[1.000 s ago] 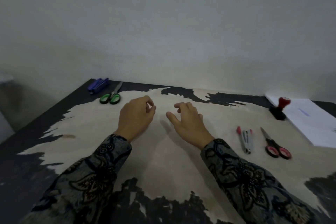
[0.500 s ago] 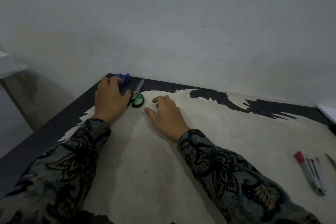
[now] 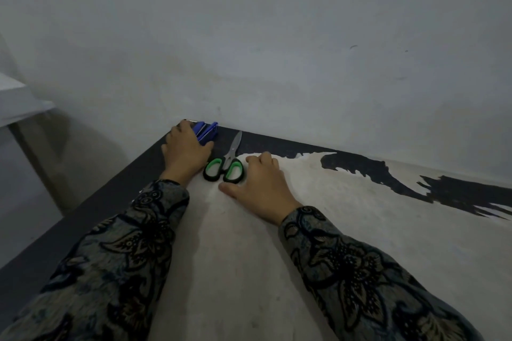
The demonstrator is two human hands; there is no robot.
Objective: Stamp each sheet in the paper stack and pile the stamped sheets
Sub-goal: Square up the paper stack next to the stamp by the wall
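The paper stack and the stamp are out of view. My left hand (image 3: 185, 153) reaches to the table's far left corner and closes over the near end of a blue tool (image 3: 207, 132); its thumb lies beside the tool and its fingers cover the tool's left side. My right hand (image 3: 261, 184) rests on the pale tabletop with its fingers loosely bent and holds nothing. Its fingertips are right next to the green-handled scissors (image 3: 225, 167).
The scissors lie between my two hands, blades pointing at the wall. The table (image 3: 346, 230) is black with a large worn pale patch; its left edge drops to the floor. A grey wall runs along the back edge.
The view has swung left, so the stamp, paper stack and red scissors have left the frame. My left hand moved to the far corner onto the blue tool. My right hand slid left beside the green scissors.
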